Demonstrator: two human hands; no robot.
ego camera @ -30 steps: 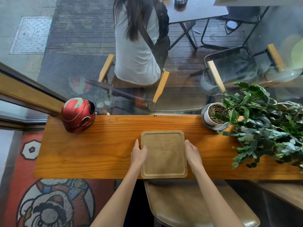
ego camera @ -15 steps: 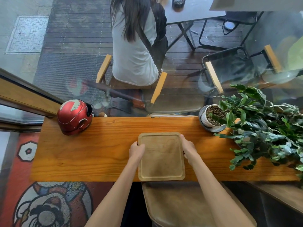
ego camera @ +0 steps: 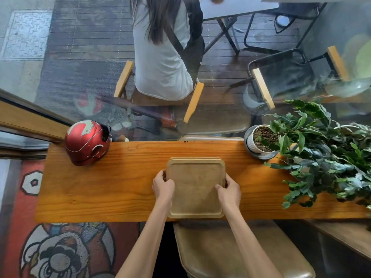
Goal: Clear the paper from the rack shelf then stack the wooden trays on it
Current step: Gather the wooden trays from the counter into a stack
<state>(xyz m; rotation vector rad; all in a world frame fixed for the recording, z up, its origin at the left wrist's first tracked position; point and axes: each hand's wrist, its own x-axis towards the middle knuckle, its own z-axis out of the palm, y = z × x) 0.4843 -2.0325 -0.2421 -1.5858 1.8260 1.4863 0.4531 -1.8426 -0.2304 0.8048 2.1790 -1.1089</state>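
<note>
A stack of pale wooden trays [ego camera: 195,187] rests on the orange wooden counter [ego camera: 112,189] in front of me, with lower trays' edges showing at its far side. My left hand [ego camera: 163,184] grips the stack's left edge, fingers curled under it. My right hand [ego camera: 228,189] grips the right edge, thumb lying on the top tray's rim. No rack shelf and no paper are in view.
A red helmet [ego camera: 86,142] sits at the counter's far left. A potted plant [ego camera: 261,140] with wide green foliage [ego camera: 321,155] fills the right end. A brown stool seat [ego camera: 230,249] is below the counter. Beyond the glass a person sits on a chair.
Both hands have closed in on the tray stack's sides and curled around the edges. The stack's far edge looks slightly raised, showing lower trays.
</note>
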